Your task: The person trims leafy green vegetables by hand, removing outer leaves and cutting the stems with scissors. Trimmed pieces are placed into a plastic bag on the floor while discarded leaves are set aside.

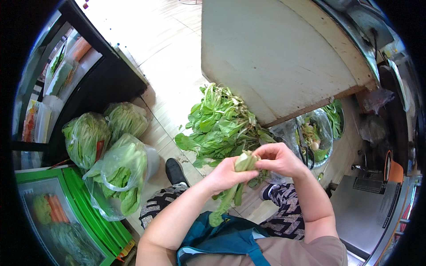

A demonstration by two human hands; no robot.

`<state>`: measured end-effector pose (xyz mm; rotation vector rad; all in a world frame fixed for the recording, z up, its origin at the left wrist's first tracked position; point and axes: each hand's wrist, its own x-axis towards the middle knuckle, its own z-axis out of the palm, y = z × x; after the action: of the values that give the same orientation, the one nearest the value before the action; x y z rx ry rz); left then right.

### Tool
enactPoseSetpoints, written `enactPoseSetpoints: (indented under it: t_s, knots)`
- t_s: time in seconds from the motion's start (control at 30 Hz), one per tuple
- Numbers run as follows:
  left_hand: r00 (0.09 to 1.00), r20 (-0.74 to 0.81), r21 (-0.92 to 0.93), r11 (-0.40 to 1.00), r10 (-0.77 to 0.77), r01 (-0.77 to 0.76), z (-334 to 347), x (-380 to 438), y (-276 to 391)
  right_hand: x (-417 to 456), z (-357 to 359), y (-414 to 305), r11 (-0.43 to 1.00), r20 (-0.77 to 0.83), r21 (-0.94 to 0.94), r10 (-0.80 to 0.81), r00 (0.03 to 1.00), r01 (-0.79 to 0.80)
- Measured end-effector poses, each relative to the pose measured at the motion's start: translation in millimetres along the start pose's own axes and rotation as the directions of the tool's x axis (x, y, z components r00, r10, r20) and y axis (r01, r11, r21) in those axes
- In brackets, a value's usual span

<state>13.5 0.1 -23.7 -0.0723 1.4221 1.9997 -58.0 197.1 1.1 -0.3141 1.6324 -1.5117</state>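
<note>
Before my apron, my left hand grips a head of leafy green vegetable by its pale stem base; its leaves hang down over my lap. The fingers of my right hand pinch at the base end of the same head, and what exactly they hold there is partly hidden. Beyond my hands, a large pile of leafy greens lies on the tiled floor, its root ends towards the pale board. A transparent bag at the right holds trimmings, and black-handled scissors rest at its near side.
Bagged greens stand at the left, beside a white bucket with more bagged leaves in front. A green-framed chest is at lower left. The pale board's corner juts over the floor; a steel appliance stands at right.
</note>
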Motion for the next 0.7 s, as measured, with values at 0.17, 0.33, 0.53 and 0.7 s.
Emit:
enactPoseSetpoints:
  t_s: [0.17,0.33,0.53,0.7]
  knots:
    - [0.998,-0.068,0.115,0.993,-0.019,0.027,5.2,-5.2,-5.2,61.7,-40.1,11.9,0.985,-0.242,-0.062,0.143,0.96,-0.162]
    - [0.989,-0.138,0.28,0.955,-0.057,0.094,1.5,-6.6,1.4,199.6,-65.5,112.0,0.736,-0.27,-0.674,-0.172,0.947,-0.059]
    - [0.98,-0.195,0.327,0.941,-0.026,0.09,-12.2,-5.7,0.5,289.0,-49.6,178.7,0.142,-0.282,-0.957,-0.233,0.93,-0.255]
    - [0.979,-0.204,0.352,0.935,0.03,0.045,-14.2,-6.6,-5.7,269.2,-53.2,166.7,0.327,-0.251,-0.936,-0.364,0.897,-0.129]
